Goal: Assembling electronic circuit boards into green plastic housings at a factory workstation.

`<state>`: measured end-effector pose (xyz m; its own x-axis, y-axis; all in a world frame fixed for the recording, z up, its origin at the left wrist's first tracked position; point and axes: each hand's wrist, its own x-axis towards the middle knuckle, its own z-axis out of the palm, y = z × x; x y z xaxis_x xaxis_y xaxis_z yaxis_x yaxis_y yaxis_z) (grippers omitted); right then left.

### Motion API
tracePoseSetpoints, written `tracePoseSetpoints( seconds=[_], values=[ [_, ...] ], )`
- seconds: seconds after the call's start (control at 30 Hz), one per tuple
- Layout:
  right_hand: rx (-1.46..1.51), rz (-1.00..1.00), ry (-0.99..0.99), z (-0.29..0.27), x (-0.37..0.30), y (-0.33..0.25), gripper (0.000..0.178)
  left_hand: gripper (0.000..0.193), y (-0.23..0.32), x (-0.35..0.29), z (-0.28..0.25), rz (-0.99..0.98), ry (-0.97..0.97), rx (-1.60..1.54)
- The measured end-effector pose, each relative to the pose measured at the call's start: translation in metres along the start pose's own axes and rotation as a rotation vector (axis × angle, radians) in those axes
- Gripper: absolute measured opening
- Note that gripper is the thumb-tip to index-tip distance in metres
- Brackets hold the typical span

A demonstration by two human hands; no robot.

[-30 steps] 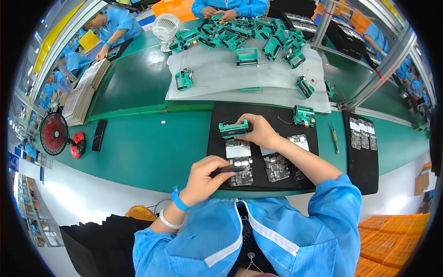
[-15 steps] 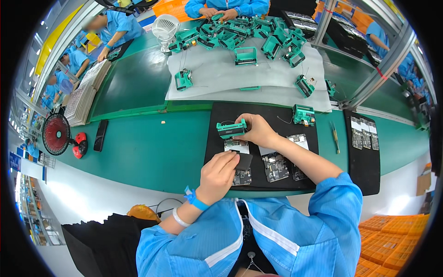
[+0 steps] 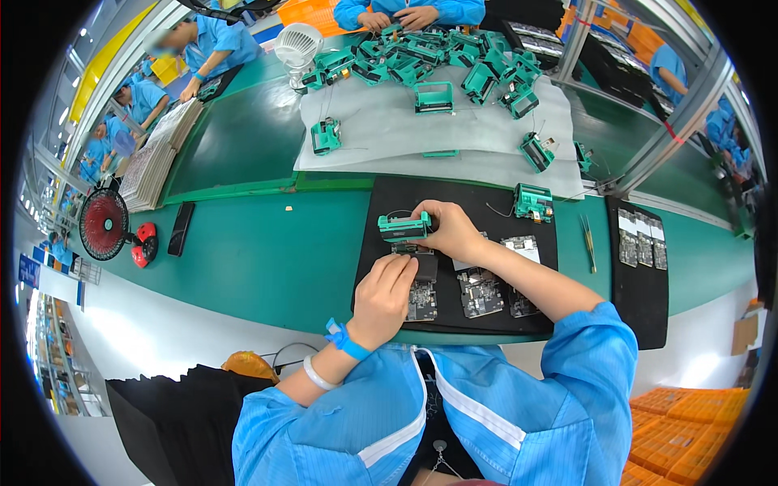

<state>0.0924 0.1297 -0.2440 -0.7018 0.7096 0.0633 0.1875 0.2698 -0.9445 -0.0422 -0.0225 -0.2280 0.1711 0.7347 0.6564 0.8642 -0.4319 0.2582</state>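
My right hand (image 3: 452,232) grips a green plastic housing (image 3: 403,229) by its right end, holding it over the upper left of a black mat (image 3: 494,198). Just below it, the bent fingers of my left hand (image 3: 381,293) hold a flat black rectangular block (image 3: 426,267). That block covers part of a circuit board (image 3: 422,303); whether it rests on the board I cannot tell. To the right lie another circuit board (image 3: 480,293) and a third board (image 3: 521,243), partly hidden by my right forearm. A second green housing (image 3: 533,202) sits at the mat's upper right corner.
Tweezers (image 3: 588,243) lie right of the mat, near a black strip (image 3: 640,300) bearing boards. Many green housings (image 3: 413,61) pile up on white sheeting (image 3: 365,166) ahead, before a co-worker's hands (image 3: 397,19). A phone (image 3: 181,229) and red fan (image 3: 104,224) are left.
My left hand has brought the black block slightly up and left, closer under the green housing, and turned it straighter. My right hand has barely moved.
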Motion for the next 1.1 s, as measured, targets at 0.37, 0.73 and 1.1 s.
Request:
tracePoseSetpoints(
  seconds=[0.37, 0.73, 1.1],
  values=[
    [-0.077, -0.061, 0.067, -0.004, -0.002, 0.007, 0.032, 0.021, 0.0, 0.002, 0.022, 0.034, 0.032, 0.071],
    [-0.131, -0.091, 0.093, -0.012, 0.006, 0.006, 0.029, 0.013, -0.017, 0.017, 0.03, 0.03, -0.04, 0.047],
    [-0.151, -0.117, 0.111, -0.011, 0.001, 0.011, 0.03, 0.019, -0.013, 0.022, 0.025, 0.094, -0.207, 0.071]
  ],
)
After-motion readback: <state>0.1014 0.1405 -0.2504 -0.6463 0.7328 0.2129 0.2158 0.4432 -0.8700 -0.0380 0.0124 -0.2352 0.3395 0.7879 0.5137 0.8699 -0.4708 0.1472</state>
